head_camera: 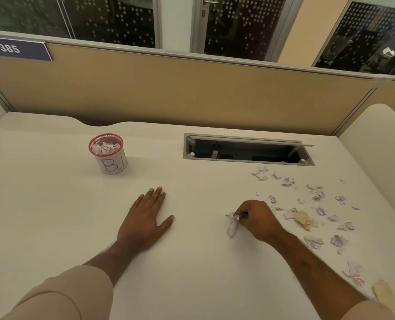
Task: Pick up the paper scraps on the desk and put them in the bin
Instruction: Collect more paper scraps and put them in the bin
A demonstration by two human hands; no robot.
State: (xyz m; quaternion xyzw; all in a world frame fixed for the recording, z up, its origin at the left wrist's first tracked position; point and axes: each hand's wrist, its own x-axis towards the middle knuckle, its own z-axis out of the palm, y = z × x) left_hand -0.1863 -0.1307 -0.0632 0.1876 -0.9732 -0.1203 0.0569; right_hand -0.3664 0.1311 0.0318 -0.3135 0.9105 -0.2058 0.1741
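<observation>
The right hand [256, 219] pinches a crumpled scrap [233, 226], the bin [108, 155] far to its left beyond the flat, spread left hand [145, 218].

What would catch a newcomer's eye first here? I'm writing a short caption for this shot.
Probably the right hand at centre right, pinching a crumpled paper scrap just above the white desk. Next, the many loose scraps scattered to its right, and the red-rimmed bin at back left, already holding paper. The left hand lies flat, palm down, between them.
</observation>
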